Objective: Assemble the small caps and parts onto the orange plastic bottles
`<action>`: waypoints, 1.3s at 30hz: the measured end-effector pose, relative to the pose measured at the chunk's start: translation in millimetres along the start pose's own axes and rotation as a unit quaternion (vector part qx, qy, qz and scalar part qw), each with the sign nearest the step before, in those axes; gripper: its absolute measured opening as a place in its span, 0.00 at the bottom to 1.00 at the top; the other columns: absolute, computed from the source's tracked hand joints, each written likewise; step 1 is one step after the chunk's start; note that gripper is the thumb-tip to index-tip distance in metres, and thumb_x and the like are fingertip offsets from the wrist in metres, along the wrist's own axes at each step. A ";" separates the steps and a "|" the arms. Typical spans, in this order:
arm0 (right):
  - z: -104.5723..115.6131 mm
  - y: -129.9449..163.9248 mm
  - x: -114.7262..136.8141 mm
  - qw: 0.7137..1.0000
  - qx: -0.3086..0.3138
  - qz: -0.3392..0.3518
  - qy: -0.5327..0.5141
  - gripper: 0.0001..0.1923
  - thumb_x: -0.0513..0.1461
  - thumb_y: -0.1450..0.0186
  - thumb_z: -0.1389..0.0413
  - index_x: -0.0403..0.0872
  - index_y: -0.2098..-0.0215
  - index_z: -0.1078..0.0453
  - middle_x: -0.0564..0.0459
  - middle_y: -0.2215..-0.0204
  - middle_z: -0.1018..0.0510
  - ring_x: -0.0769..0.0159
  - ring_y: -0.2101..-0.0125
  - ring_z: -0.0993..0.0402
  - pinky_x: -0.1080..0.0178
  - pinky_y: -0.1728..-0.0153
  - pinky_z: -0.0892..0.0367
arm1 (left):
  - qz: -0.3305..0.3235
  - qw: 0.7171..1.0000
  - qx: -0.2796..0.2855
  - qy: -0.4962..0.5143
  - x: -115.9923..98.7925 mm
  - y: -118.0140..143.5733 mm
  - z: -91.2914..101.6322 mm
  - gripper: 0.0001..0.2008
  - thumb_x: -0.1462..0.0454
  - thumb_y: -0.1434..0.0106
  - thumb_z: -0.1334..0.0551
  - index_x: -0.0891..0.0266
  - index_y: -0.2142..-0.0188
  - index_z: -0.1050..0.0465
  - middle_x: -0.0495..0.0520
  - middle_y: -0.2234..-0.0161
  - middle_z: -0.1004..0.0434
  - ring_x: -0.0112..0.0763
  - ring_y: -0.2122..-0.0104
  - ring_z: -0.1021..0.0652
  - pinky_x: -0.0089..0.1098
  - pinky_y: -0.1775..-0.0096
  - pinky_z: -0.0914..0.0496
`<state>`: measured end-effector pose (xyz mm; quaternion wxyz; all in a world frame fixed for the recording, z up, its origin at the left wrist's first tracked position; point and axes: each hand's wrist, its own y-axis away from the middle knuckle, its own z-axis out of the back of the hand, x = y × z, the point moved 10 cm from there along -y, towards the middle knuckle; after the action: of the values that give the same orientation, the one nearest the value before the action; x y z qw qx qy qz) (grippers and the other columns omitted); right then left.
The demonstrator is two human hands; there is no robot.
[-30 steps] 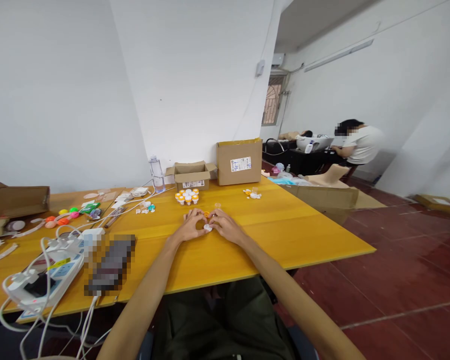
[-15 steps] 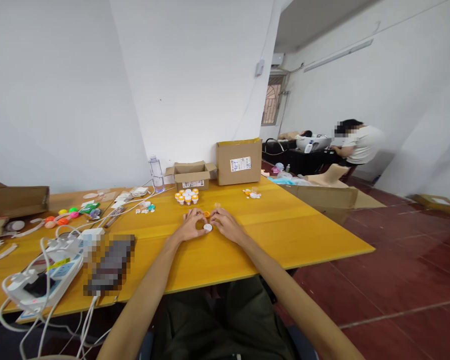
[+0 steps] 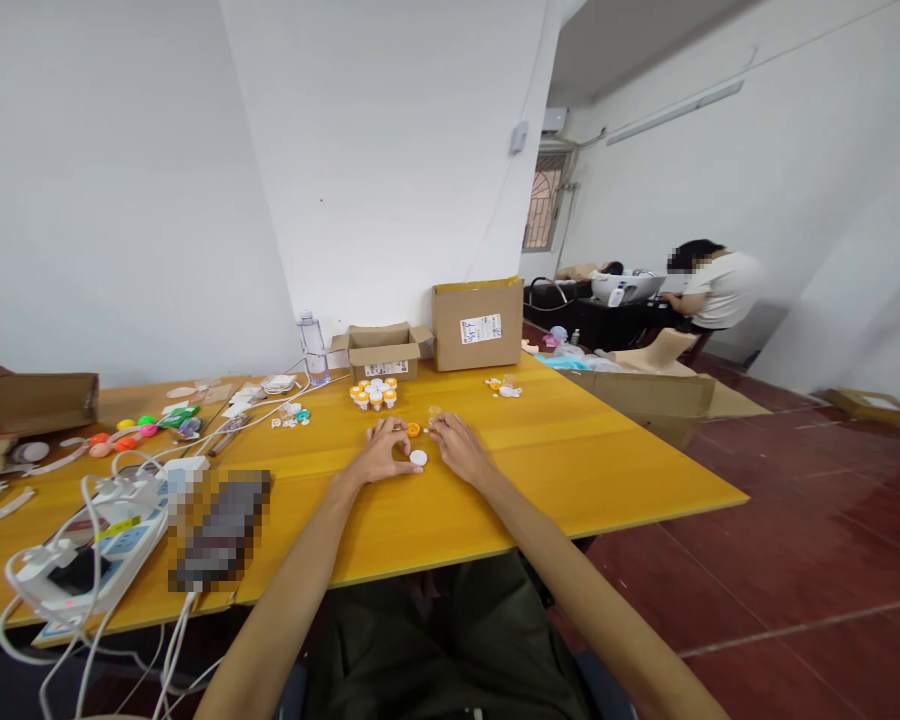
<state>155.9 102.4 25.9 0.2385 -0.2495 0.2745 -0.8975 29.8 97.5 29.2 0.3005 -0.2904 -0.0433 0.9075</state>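
resting beside white cap point(image 3: 418, 457): left hand point(image 3: 382, 452)

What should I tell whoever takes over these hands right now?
Left hand: on the yellow table, fingertips at the small white cap; grip unclear.
Right hand: resting beside it, fingers loose, holding nothing visible.
Orange piece lies between the hands.
A cluster of capped orange-and-white vials stands in front of the open box.
A few loose pieces lie further right, uncollected.
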 end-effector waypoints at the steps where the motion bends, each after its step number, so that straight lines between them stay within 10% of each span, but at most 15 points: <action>1: -1.1 0.7 0.6 1.000 0.005 0.000 0.006 0.10 0.32 0.33 0.46 0.50 0.59 0.26 0.46 0.56 0.25 0.58 0.56 0.28 0.56 0.54 0.31 | -0.001 1.000 0.000 0.001 0.0 0.0 0.1 0.15 0.53 0.49 0.28 0.57 0.68 0.26 0.54 0.47 0.34 0.47 0.43 0.35 0.46 0.42 0.43; 13: -3.2 2.1 2.6 1.000 0.011 0.022 0.008 0.09 0.34 0.32 0.46 0.51 0.62 0.24 0.46 0.55 0.25 0.58 0.56 0.28 0.57 0.54 0.32 | -0.008 1.000 0.006 -0.009 -1.2 -0.4 -0.2 0.18 0.54 0.46 0.29 0.49 0.56 0.24 0.52 0.45 0.35 0.49 0.41 0.37 0.49 0.41 0.44; 39: -4.4 -1.9 -0.9 0.998 0.002 0.020 -0.055 0.09 0.30 0.37 0.44 0.49 0.71 0.30 0.49 0.58 0.25 0.61 0.59 0.28 0.58 0.56 0.31 | -0.005 1.000 0.015 -0.026 -3.7 -0.4 -1.4 0.11 0.56 0.44 0.30 0.53 0.62 0.24 0.52 0.44 0.34 0.48 0.41 0.37 0.48 0.42 0.43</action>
<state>153.5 106.0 23.6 0.2713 -0.2926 0.2643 -0.8780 33.2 95.5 30.1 0.3085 -0.2619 -0.0391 0.9136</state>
